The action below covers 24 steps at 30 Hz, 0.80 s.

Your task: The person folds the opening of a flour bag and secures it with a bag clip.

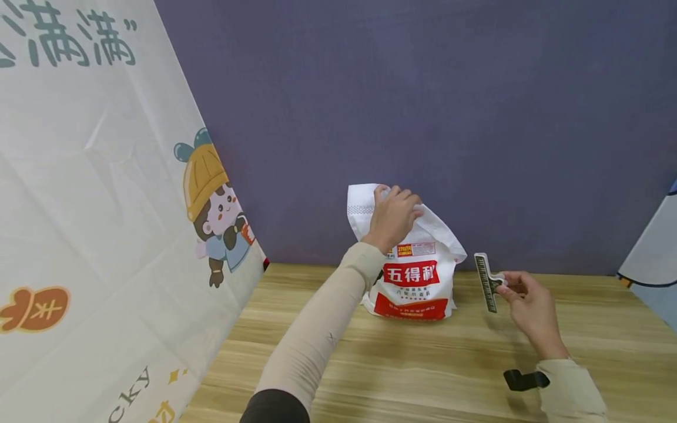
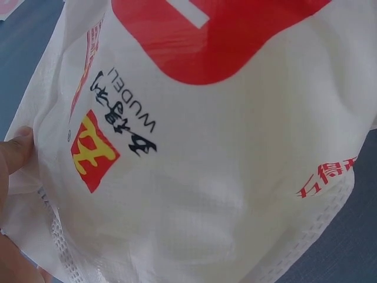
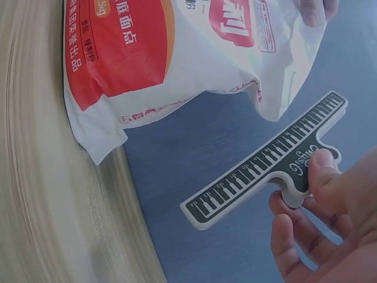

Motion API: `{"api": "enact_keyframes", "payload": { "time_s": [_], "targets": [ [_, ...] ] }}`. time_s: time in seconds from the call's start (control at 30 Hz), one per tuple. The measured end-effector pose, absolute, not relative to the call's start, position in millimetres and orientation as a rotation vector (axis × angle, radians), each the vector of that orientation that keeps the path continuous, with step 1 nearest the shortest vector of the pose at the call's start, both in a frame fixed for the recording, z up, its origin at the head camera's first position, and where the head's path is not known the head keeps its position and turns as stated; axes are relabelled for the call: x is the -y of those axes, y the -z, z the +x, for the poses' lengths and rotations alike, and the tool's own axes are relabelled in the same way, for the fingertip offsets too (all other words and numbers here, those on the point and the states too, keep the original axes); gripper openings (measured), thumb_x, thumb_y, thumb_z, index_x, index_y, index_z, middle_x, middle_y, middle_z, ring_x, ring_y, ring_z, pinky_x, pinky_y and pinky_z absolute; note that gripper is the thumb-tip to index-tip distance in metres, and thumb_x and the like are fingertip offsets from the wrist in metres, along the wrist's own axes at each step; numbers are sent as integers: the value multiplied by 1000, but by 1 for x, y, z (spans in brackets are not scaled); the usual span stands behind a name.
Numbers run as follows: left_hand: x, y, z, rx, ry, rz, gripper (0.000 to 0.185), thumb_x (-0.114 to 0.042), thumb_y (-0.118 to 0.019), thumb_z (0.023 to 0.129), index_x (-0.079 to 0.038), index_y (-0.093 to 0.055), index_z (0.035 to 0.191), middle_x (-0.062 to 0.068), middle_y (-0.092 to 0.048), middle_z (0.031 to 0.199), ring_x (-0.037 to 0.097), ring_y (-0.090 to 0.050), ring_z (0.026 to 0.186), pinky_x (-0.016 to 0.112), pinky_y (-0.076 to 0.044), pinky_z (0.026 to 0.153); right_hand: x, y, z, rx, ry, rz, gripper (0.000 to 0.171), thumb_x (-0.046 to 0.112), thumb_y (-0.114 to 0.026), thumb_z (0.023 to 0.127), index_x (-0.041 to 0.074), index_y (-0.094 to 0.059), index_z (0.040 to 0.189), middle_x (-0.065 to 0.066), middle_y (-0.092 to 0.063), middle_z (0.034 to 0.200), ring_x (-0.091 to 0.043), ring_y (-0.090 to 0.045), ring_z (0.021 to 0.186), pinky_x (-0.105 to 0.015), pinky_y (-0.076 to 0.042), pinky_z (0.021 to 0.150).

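A white flour bag (image 1: 407, 282) with red printing stands on the wooden table against the dark backdrop. My left hand (image 1: 392, 216) grips the folded top of the bag, fingers over its upper edge; the left wrist view shows the bag's front close up, with a fingertip (image 2: 22, 147) on it at the left. To the right of the bag, my right hand (image 1: 531, 308) pinches a wide clip (image 1: 485, 283) by its handle. In the right wrist view the clip (image 3: 265, 162) has a black and white piano-key pattern, and the thumb presses on its handle. The clip is apart from the bag.
The wooden table (image 1: 317, 352) ends at a dark blue-grey cloth backdrop (image 1: 328, 117). A white printed sheet (image 1: 95, 194) with cartoon figures hangs along the left side. A pale panel (image 1: 653, 241) with a dark edge stands at the far right.
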State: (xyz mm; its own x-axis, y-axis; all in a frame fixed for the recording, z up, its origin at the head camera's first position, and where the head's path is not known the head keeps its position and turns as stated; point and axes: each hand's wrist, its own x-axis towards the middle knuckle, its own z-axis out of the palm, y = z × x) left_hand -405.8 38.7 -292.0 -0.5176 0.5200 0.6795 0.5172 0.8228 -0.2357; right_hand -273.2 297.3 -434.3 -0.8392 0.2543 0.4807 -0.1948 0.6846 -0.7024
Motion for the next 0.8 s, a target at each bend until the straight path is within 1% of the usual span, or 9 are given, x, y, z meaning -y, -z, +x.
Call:
{"api": "enact_keyframes", "payload": {
  "time_s": [0.13, 0.33, 0.57, 0.8],
  "targets": [
    [-39, 292, -405, 2217, 2, -755, 21, -43, -56, 91, -31, -67, 105, -17, -63, 102, 7, -51, 98, 44, -24, 103, -294, 433, -273, 2301, -1052, -54, 25, 16, -64, 89, 5, -62, 111, -12, -64, 99, 8, -47, 75, -17, -40, 55],
    [-39, 293, -404, 2222, 6, -755, 21, -43, -56, 91, -31, -67, 105, -16, -63, 102, 7, -50, 97, 45, -23, 103, -289, 432, -272, 2256, -1040, -63, 22, 12, -65, 88, 6, -63, 108, -9, -64, 96, 7, -48, 74, -17, -39, 55],
    [-38, 293, -405, 2224, 7, -750, 22, -44, -55, 92, -30, -67, 105, -16, -63, 102, 7, -51, 98, 45, -23, 103, -284, 427, -269, 2237, -1070, -95, 21, 14, -64, 89, 6, -64, 108, -9, -64, 96, 6, -50, 74, -15, -40, 57],
    [-40, 294, -406, 2210, 13, -754, 22, -44, -55, 91, -31, -66, 105, -17, -63, 102, 6, -50, 97, 44, -22, 104, -280, 420, -269, 2191, -1107, -131, 21, 16, -64, 89, 8, -65, 109, -8, -64, 92, 6, -50, 73, -15, -40, 55]
  ]
}}
